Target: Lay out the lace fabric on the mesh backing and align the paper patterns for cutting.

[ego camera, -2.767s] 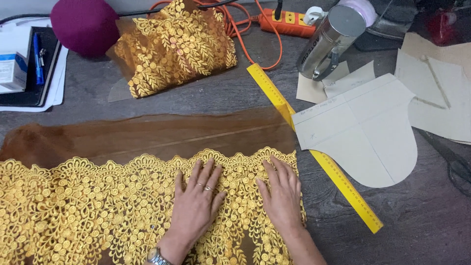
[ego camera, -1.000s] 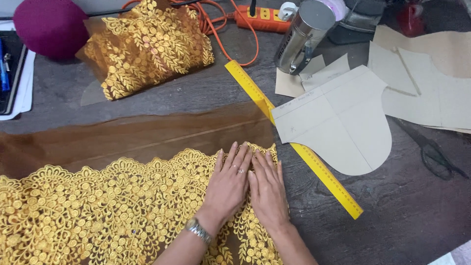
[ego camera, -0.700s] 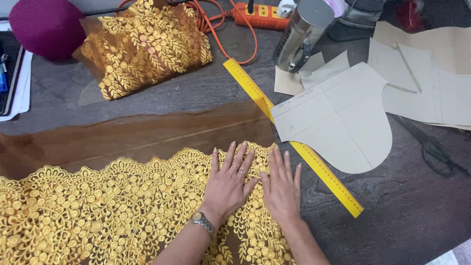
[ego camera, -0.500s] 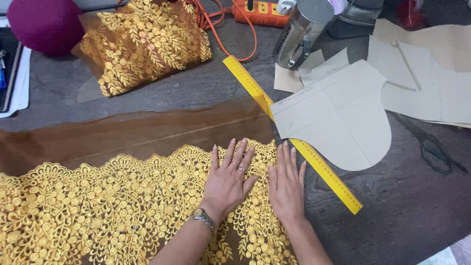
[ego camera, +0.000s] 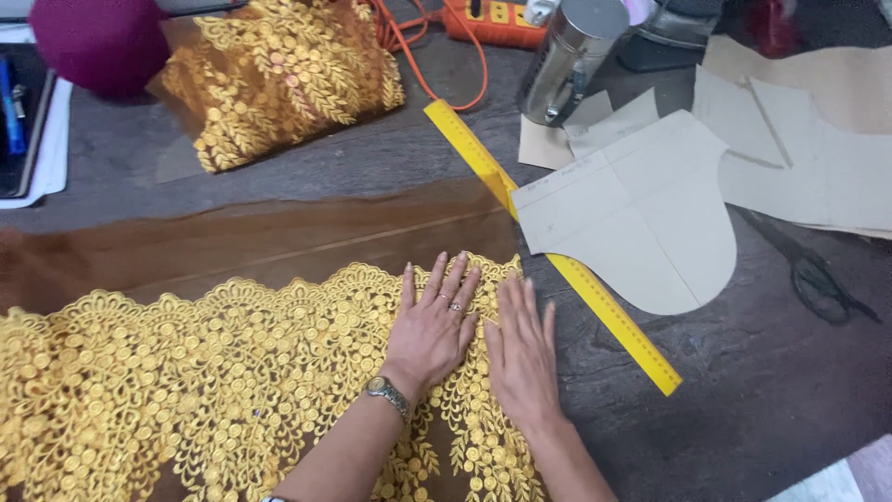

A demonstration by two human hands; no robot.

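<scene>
Since half a second ago, both hands have drawn closer together. Left hand (ego camera: pixel 432 325) and right hand (ego camera: pixel 522 358) lie flat, fingers spread, gripping nothing, pressing the gold lace fabric (ego camera: pixel 186 390) against the dark tabletop (ego camera: pixel 762 409), apparently to smooth its right end flat beside the yellow ruler (ego camera: pixel 557 251). A paper pattern piece (ego camera: pixel 641 223) partly overlaps the ruler. The lace runs off the left and bottom edges. A dark tool (ego camera: pixel 822 279) at right, perhaps scissors, is hard to identify.

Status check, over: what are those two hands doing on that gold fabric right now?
Left hand and right hand flat, open, side by side on gold lace fabric. Lace spread on dark table. Yellow ruler lies just right of right hand, apart.
</scene>
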